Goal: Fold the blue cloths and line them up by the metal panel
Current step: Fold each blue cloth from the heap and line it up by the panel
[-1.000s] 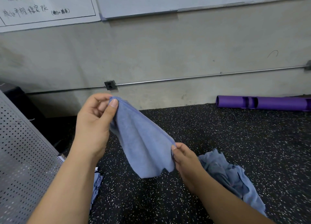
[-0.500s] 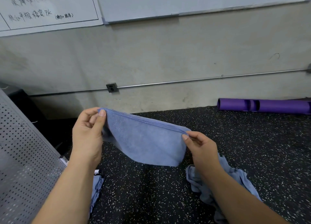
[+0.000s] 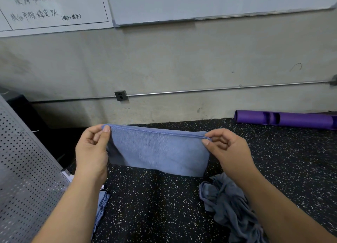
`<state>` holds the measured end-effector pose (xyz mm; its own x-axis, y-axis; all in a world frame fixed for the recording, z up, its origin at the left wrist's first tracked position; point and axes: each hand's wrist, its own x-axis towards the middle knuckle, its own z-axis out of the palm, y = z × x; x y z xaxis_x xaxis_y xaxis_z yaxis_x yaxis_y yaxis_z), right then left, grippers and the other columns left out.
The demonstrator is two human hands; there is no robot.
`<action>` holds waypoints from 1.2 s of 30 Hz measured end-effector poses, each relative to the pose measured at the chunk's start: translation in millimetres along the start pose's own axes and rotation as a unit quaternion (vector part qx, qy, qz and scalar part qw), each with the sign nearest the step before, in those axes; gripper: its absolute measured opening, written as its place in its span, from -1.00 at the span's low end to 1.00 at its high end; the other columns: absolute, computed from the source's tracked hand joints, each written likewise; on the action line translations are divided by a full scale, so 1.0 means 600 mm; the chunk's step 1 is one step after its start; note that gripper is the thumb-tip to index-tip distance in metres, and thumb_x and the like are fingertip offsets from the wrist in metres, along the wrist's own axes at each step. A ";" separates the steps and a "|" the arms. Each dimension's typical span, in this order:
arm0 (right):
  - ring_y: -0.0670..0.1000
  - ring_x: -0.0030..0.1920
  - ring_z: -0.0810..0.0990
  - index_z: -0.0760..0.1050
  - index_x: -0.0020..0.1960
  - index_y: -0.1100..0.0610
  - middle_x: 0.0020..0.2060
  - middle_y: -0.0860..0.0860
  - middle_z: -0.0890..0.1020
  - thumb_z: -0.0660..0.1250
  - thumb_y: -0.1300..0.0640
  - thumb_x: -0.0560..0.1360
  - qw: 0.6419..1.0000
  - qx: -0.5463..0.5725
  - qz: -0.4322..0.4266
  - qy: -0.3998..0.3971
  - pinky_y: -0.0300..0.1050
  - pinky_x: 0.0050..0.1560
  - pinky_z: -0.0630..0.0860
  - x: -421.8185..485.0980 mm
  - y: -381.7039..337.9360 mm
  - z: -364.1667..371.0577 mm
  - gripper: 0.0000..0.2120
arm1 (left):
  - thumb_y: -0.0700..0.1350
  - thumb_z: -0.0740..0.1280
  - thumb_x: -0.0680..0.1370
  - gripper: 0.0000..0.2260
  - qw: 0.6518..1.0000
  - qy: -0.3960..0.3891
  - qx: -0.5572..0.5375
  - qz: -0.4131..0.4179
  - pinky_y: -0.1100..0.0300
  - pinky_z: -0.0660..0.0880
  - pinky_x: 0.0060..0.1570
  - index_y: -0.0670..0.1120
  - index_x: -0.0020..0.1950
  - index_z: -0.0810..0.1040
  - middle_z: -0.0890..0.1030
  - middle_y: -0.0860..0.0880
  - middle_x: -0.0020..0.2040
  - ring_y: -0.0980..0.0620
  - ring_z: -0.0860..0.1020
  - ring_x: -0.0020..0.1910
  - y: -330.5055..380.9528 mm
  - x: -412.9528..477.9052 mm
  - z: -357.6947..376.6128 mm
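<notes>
Blue cloth [image 3: 158, 151] up in the air in front of me, just the one, two hemmed edges together along the top. My left hand [image 3: 91, 151] pinches the top left corner, my right hand [image 3: 228, 151] pinches the top right, and the edge is stretched straight between them. One crumpled heap of cloths [image 3: 229, 206] lies on the floor under my right forearm; I can't count them. A blue piece [image 3: 101, 206] peeks out beside the one perforated metal panel [image 3: 23, 169]. Black speckled floor [image 3: 164, 206], one purple tube [image 3: 291, 119] against the grey wall [image 3: 182, 60], two whiteboards [image 3: 200, 2] above.
</notes>
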<state>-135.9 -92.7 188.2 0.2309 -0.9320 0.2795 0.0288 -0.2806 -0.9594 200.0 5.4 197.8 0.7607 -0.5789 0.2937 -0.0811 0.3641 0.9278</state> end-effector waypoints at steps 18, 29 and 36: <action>-0.24 -0.27 0.59 0.69 0.04 -0.13 -0.24 -0.14 0.70 0.48 0.07 0.61 0.976 -0.212 -0.035 0.036 -0.47 -0.23 0.44 0.018 0.005 -0.022 -0.90 | -0.15 0.39 0.68 -0.96 1.000 -0.010 -0.011 -0.006 0.45 0.40 -0.28 -0.02 0.07 0.57 0.53 0.21 -0.43 0.32 0.42 -0.42 0.022 -0.023 0.029; -0.12 -0.08 0.68 0.69 0.06 -0.19 -0.13 -0.21 0.71 0.55 0.18 0.55 0.959 -0.251 -0.090 -0.094 -0.32 -0.01 0.58 0.019 0.008 -0.030 -0.74 | -0.16 0.40 0.68 -0.96 1.000 0.010 -0.004 0.013 0.47 0.46 -0.19 -0.03 0.04 0.59 0.51 0.22 -0.44 0.31 0.45 -0.39 0.026 -0.020 0.020; -0.18 -0.06 0.67 0.67 0.00 -0.19 -0.11 -0.31 0.68 0.54 0.13 0.56 0.937 -0.310 -0.087 -0.134 -0.29 0.02 0.61 0.022 0.019 -0.027 -0.80 | -0.18 0.44 0.65 -0.93 1.000 0.006 -0.008 0.020 0.46 0.48 -0.06 -0.02 0.02 0.61 0.59 0.20 -0.38 0.31 0.51 -0.31 0.022 -0.014 0.013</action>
<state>-148.6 -111.9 181.6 0.5126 -0.7926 0.3301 -0.4631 -0.5790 -0.6710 187.5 9.4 209.4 0.7642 -0.5554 0.3280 -0.1012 0.3990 0.9114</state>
